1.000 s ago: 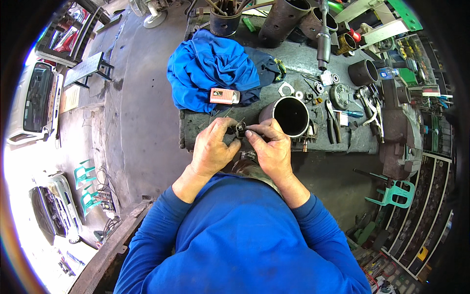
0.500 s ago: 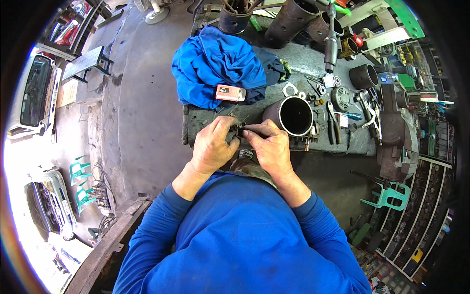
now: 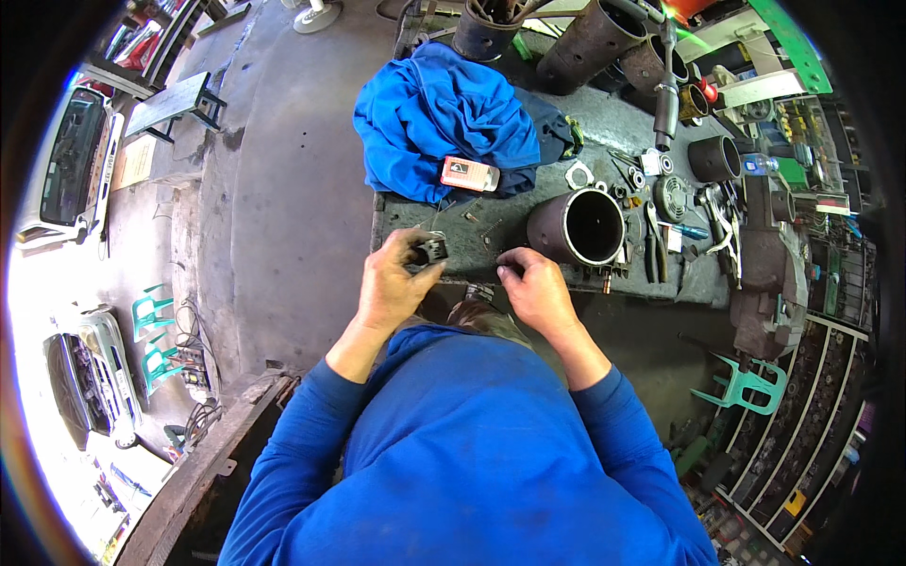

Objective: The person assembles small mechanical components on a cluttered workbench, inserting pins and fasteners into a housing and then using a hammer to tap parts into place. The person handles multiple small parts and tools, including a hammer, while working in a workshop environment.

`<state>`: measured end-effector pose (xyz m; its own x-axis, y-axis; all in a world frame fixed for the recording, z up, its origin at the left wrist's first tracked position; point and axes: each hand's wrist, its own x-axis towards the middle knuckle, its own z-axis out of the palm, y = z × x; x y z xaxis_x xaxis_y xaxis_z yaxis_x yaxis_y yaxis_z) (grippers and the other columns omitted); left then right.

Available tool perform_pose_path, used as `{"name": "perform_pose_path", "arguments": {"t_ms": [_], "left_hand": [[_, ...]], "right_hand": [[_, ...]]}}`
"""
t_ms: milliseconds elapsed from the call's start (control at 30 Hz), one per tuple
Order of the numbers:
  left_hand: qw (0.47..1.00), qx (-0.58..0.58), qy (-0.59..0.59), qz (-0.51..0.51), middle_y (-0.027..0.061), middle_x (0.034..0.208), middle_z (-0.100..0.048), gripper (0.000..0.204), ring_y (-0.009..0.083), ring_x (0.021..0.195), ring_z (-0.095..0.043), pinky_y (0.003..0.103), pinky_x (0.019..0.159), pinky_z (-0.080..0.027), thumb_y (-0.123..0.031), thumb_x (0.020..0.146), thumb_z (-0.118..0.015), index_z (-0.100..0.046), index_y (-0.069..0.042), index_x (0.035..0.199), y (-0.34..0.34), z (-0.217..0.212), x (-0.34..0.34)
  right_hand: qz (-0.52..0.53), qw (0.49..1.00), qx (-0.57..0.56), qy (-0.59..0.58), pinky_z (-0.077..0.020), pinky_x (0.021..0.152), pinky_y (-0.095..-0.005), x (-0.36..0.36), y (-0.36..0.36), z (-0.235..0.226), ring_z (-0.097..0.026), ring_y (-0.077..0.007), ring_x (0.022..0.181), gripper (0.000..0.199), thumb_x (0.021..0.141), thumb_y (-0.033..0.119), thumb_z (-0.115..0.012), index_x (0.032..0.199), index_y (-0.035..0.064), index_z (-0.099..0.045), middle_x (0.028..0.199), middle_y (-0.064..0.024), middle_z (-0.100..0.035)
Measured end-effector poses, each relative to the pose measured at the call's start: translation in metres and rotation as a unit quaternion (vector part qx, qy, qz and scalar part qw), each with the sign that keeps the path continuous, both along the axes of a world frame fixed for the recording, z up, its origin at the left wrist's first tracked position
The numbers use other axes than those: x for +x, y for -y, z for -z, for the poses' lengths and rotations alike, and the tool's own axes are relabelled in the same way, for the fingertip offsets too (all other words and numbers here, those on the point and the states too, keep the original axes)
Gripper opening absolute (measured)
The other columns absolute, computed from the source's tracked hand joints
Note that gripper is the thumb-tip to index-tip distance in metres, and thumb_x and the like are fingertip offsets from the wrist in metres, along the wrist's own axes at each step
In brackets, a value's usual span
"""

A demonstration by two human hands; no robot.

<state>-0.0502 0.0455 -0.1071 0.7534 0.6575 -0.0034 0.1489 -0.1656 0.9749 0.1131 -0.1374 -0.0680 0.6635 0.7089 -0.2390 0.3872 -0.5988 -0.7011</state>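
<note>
A small dark blocky part with light marks or slots on its face (image 3: 433,251) sits between the thumb and fingers of my left hand (image 3: 392,283), above the bench's near edge. To its right, my right hand (image 3: 540,294) has thumb and forefinger pinched together; whatever is between them, if anything, is too small to make out. Just beyond the right hand lies a short, wide metal cylinder (image 3: 547,230), its open end facing right. A red and white small box (image 3: 469,174) rests against a crumpled blue cloth garment (image 3: 444,113) on the bench.
The dark workbench (image 3: 453,231) carries pliers (image 3: 653,247), a round grooved part (image 3: 670,196), ring-shaped parts (image 3: 578,174) and large dark pipes (image 3: 590,47). A bench vise (image 3: 769,245) stands at the right edge. Below it is a green plastic chair (image 3: 755,385).
My hands have moved apart from each other. The dark part stays in my left hand, while my right hand has drawn away to the right. The whole view has shifted slightly.
</note>
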Motion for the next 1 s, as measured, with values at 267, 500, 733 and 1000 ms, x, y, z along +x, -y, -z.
{"name": "perform_pose_path", "arguments": {"t_ms": [267,500,733,1000], "left_hand": [[0.999,0.015,-0.048,-0.022,0.0079,0.106,-0.078,0.044,0.0134,0.095,-0.074,0.03,0.087,-0.06,0.005,0.085,-0.086,-0.066,0.001,0.125,-0.019,0.003,-0.032],[0.997,-0.004,-0.062,-0.041,0.008,0.106,-0.079,0.043,0.0152,0.096,-0.075,0.031,0.087,-0.061,0.003,0.085,-0.086,-0.066,0.001,0.124,-0.019,0.003,-0.04],[0.996,-0.008,-0.077,-0.038,0.0089,0.106,-0.079,0.039,0.0162,0.093,-0.076,0.033,0.087,-0.061,-0.001,0.084,-0.087,-0.07,-0.001,0.119,-0.014,-0.004,-0.042],[0.997,0.057,-0.04,-0.045,0.0105,0.106,-0.079,0.04,0.019,0.094,-0.076,0.034,0.088,-0.061,-0.002,0.082,-0.088,-0.071,-0.003,0.119,-0.019,-0.014,-0.041]], "right_hand": [[-0.078,0.989,0.013,0.125,-0.0563,0.088,-0.0534,0.013,-0.024,0.041,-0.07,-0.0456,0.098,0.011,0.096,0.008,-0.068,0.102,-0.0007,-0.072,0.102,-0.0228,-0.07],[-0.154,0.971,0.038,0.18,-0.0564,0.085,-0.0509,0.029,-0.057,0.042,-0.069,-0.0428,0.096,0.009,0.093,0.01,-0.072,0.099,0.0028,-0.073,0.098,-0.0187,-0.069],[-0.282,0.926,0.03,0.251,-0.0594,0.081,-0.0465,0.018,-0.107,0.045,-0.073,-0.0323,0.093,0.011,0.093,0.017,-0.069,0.096,0.0105,-0.076,0.097,-0.0099,-0.07],[-0.349,0.881,-0.055,0.316,-0.0601,0.078,-0.0445,0.016,-0.131,0.046,-0.074,-0.0299,0.09,0.007,0.091,0.015,-0.069,0.091,0.0105,-0.074,0.096,-0.0086,-0.069]]}}
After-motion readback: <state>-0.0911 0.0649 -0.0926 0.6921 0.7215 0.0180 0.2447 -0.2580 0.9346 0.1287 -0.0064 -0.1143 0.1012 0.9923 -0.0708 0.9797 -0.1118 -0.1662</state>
